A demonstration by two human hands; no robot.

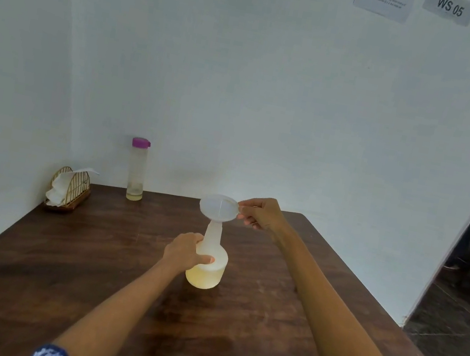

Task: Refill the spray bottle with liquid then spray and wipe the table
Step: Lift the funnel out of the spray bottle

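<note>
A dark wooden table (285, 296) fills the lower half of the view, pushed into a corner of white walls (243, 85). High at one o'clock two paper signs are stuck to the wall; the sign (449, 8) on the right reads "WS 05", while the text of the other is too small to read.

At the centre of the table stands the spray bottle (208, 262) — translucent white, upright, its sprayer head off, with pale yellow liquid low in its wide base. A white funnel (219, 207) sits in the bottle's narrow neck, bowl upward.

The left hand (186, 253) comes in from six o'clock and is wrapped around the bottle's shoulder, thumb across the front and fingers closed behind it. The right hand (262, 214) reaches in from four o'clock and pinches the funnel's rim at its three o'clock side, thumb and forefinger together on the edge, the other fingers curled.

Back at eleven o'clock, against the wall, a tall clear bottle (137, 171) with a purple cap (141, 142) stands upright — only a little yellowish liquid at the bottom. Farther round at ten o'clock, in the table's corner, a gold wire holder (72, 190) holds white napkins (56, 189).
</note>
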